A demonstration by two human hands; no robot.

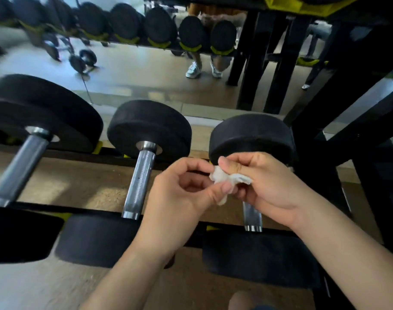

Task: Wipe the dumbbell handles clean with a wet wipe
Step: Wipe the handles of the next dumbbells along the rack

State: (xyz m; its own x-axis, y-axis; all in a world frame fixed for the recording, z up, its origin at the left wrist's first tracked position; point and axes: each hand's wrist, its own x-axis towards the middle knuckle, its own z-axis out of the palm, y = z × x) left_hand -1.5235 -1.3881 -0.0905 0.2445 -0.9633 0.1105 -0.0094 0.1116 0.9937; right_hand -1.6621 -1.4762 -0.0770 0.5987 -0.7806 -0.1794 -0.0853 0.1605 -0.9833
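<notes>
On the far left a big black rubber-headed dumbbell (34, 121) lies across the black steel rack (314, 139), its knurled chrome handle slanting toward the near rail. Just beside it rests a smaller black dumbbell with a straight silver handle (139, 182), bare and untouched. Next comes the left hand (179, 198), fingers curled in, thumb and forefinger pinching the near end of a small crumpled white wet wipe (226, 179). The right hand (269, 186) grips the wipe's other end, fingers bent tight around it. The wipe hangs between both hands, just above the third dumbbell's short chrome handle (252, 218), apart from it as far as I can tell. Behind, a wall mirror (146, 70) reflects the dumbbell row.
</notes>
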